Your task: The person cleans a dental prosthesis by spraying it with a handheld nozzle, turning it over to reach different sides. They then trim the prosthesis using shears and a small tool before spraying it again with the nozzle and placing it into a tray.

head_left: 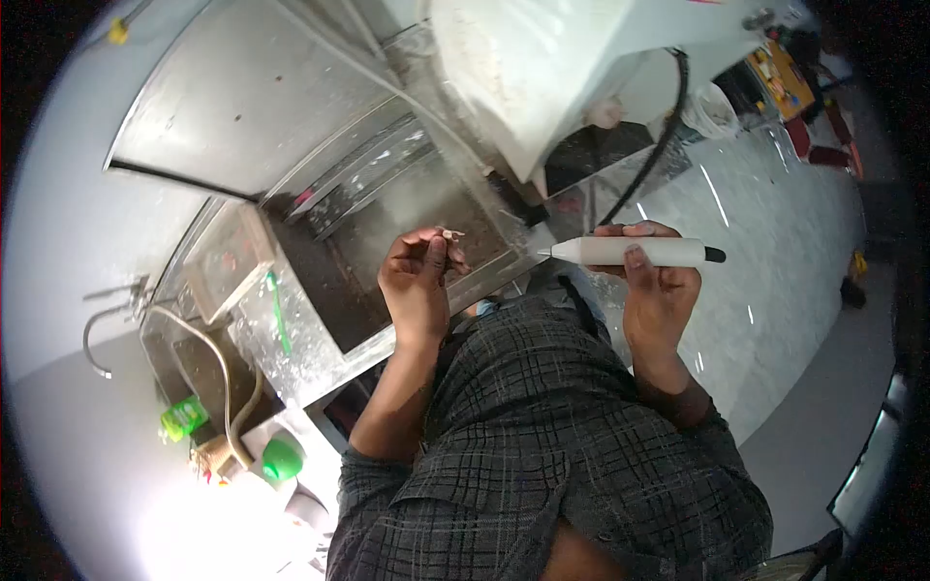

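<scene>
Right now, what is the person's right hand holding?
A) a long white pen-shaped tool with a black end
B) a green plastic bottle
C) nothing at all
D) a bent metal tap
A: the right hand is closed round the long white pen-shaped tool with a black end, held roughly level, while the left hand pinches only a small pale bit.

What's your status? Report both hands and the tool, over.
Left hand pinching small piece at fingertips. Right hand gripping white pen tool, tip pointing toward piece. Tip and piece apart, nothing between.
</scene>
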The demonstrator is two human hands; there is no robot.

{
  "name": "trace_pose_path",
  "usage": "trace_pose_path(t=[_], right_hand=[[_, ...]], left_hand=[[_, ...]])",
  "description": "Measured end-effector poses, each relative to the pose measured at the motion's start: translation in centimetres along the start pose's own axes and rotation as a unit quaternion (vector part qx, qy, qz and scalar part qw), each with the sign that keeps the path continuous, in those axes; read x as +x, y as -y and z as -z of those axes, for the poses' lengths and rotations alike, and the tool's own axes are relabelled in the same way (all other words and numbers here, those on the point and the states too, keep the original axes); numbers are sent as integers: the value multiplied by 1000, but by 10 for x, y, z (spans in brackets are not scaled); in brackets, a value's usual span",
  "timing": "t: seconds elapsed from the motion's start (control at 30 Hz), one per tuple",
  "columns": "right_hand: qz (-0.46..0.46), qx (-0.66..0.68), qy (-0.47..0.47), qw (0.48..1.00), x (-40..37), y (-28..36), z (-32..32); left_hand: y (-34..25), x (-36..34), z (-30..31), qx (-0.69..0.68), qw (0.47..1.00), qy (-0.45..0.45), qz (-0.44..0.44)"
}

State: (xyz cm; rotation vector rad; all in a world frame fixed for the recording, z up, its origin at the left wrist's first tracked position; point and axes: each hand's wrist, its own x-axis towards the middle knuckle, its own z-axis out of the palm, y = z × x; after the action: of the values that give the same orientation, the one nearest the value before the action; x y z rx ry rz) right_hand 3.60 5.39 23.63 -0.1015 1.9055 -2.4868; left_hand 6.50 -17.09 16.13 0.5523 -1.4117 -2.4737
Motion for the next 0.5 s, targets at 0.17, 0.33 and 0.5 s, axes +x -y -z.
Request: trace_pose_path(t=[0.17, 0.33, 0.5], right_hand=[[68, 8, 85, 994, -2, -2, -47], [97, 31, 102, 990, -5, -17, -80], [87, 15, 98, 991, -2, -23, -97]], left_hand=[[-33, -31, 11, 0, 987, -60, -148], [-55, -53, 25, 19, 976, -112, -185], [-39, -28, 76, 31, 940, -269, -207]])
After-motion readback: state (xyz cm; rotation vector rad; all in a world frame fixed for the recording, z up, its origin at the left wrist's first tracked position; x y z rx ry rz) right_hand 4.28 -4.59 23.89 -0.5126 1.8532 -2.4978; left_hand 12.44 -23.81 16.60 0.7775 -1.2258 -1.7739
